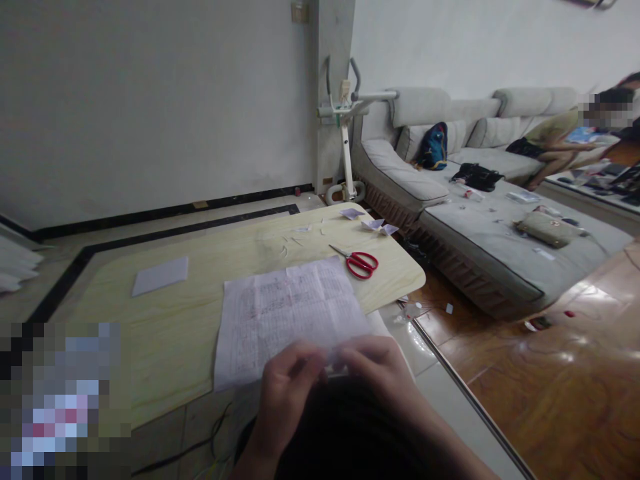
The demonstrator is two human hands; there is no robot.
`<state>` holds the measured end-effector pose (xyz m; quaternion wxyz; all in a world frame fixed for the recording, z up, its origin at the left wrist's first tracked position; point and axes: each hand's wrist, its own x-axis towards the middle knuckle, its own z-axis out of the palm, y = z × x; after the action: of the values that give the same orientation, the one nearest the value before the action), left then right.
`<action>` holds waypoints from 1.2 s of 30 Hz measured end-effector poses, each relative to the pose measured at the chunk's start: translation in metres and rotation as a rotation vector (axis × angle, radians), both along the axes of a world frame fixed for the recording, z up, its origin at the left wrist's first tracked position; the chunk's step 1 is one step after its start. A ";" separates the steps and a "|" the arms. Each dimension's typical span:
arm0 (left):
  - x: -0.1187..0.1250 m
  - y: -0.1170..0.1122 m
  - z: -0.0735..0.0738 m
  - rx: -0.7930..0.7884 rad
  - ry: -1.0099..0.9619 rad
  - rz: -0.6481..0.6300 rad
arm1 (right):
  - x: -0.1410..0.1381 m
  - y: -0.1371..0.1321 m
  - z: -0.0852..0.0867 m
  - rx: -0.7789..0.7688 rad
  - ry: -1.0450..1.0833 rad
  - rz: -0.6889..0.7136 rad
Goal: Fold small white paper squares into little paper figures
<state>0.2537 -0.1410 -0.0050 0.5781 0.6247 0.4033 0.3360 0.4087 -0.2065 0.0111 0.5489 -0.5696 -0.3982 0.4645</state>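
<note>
Well, the creased sheet (293,303) lies just beyond the left hand (289,379) and right hand (377,363), fingers curled (whether pinching anything, I can't tell).

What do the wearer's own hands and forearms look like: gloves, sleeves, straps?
Left hand and right hand: bare, no gloves. Visible forearms: no sleeves, watch or cables. Fingers too blurred to rule out rings. Black cloth between them, likely clothing.

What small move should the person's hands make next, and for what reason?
Perhaps bring the fingertips gently together: the left hand and right hand are close together by the near part of the printed sheet. Whether they hold something is too blurred to tell. The scissors lie apart on the table, so reaching there seems less immediate.
</note>
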 end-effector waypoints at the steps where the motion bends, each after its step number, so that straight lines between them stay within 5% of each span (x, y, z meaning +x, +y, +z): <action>1: 0.000 0.001 -0.001 -0.019 0.009 -0.005 | -0.001 0.001 -0.001 -0.006 0.011 -0.021; 7: 0.002 0.004 -0.005 -0.155 -0.007 0.011 | -0.001 0.003 -0.010 0.041 0.038 -0.110; 23: 0.002 -0.005 -0.008 0.040 -0.037 0.088 | -0.002 0.007 -0.017 0.086 -0.032 0.006; 36: 0.001 0.000 -0.007 -0.152 -0.121 0.000 | -0.002 -0.001 -0.011 0.216 -0.240 -0.012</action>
<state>0.2542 -0.1408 -0.0117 0.6471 0.5577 0.3920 0.3413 0.4067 -0.2075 -0.0003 0.5584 -0.5609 -0.5051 0.3442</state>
